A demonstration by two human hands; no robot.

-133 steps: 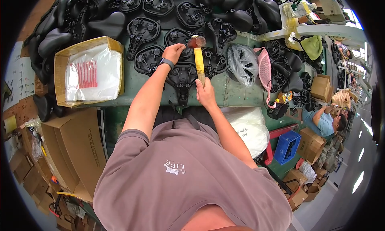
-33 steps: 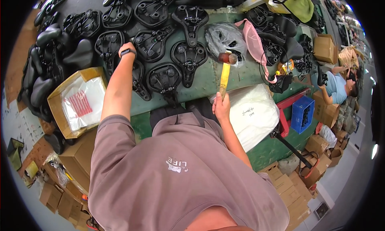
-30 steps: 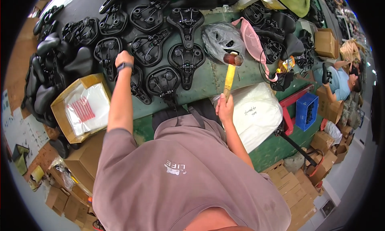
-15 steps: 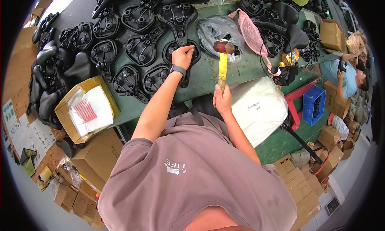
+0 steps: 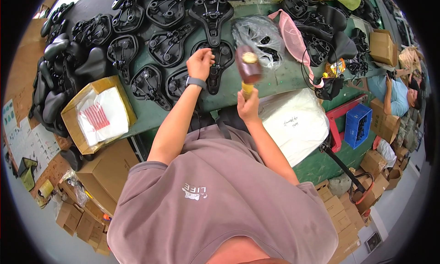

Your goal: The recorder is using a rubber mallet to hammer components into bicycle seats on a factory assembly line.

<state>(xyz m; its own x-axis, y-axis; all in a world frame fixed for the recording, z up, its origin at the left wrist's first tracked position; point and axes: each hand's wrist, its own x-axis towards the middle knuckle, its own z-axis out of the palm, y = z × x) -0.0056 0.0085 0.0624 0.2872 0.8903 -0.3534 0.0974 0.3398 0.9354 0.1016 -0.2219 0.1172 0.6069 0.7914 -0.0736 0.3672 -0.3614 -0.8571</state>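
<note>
A mallet with a dark reddish-brown head and yellow handle is gripped in my right hand. Its head is blurred and stands over the bench edge, right of the saddles. My left hand is closed, fingers curled, over the left side of an upturned black bicycle saddle; whatever the fingers may hold is hidden. Another upturned saddle lies just beyond, its narrow nose toward me. Several more saddles, undersides up, cover the bench to the left, including one near the front edge.
A clear plastic bag with dark parts and a pink mesh piece lie on the green bench. An open carton stands at the left corner. A white wrapped bundle and blue crate are at the right. A co-worker is far right.
The mallet has swung up, its head now larger, blurred and further left. My left hand has shifted left and its fingers have drawn back from the far saddle's nose.
</note>
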